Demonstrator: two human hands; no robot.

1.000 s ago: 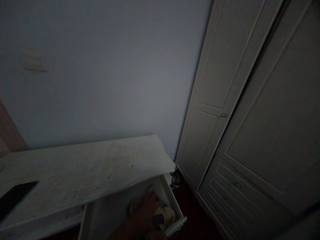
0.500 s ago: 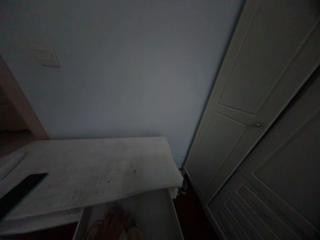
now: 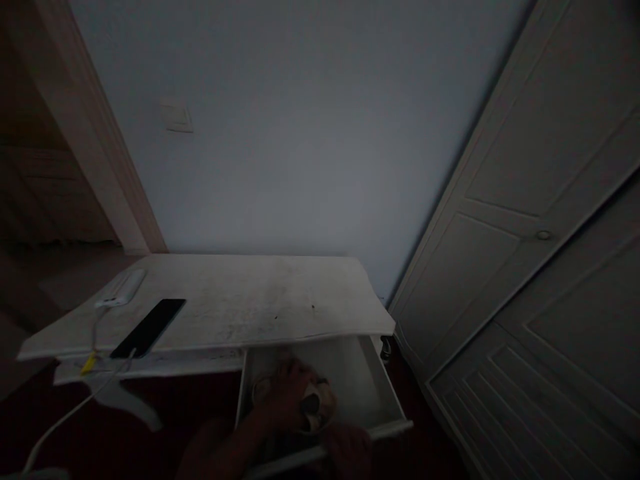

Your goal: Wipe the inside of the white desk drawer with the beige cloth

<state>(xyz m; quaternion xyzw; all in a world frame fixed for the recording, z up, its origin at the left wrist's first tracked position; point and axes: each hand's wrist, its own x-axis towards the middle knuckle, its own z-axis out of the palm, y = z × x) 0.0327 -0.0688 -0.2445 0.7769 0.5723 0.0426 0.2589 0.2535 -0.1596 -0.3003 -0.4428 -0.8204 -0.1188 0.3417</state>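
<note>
A white drawer (image 3: 350, 373) is pulled out from under the right side of a white table. Inside it lies a pale rounded bundle with dark patches (image 3: 320, 403); its kind is hard to make out in the dim light. My left hand (image 3: 290, 393) reaches in from the lower left, its fingers bent over the left part of this bundle. At the drawer's front edge, my right hand (image 3: 349, 448) has its fingers curled over the panel.
On the white table (image 3: 240, 293) lie a black phone (image 3: 150, 327) with a cable plugged in and a white power strip (image 3: 123, 287) at the left. A light switch (image 3: 176, 117) is on the wall. Pale wardrobe doors (image 3: 500, 267) stand at right, above a dark red floor.
My view has shifted left and down, so more of the table and drawer shows. My right hand now appears at the drawer front; my left hand stays inside the drawer.
</note>
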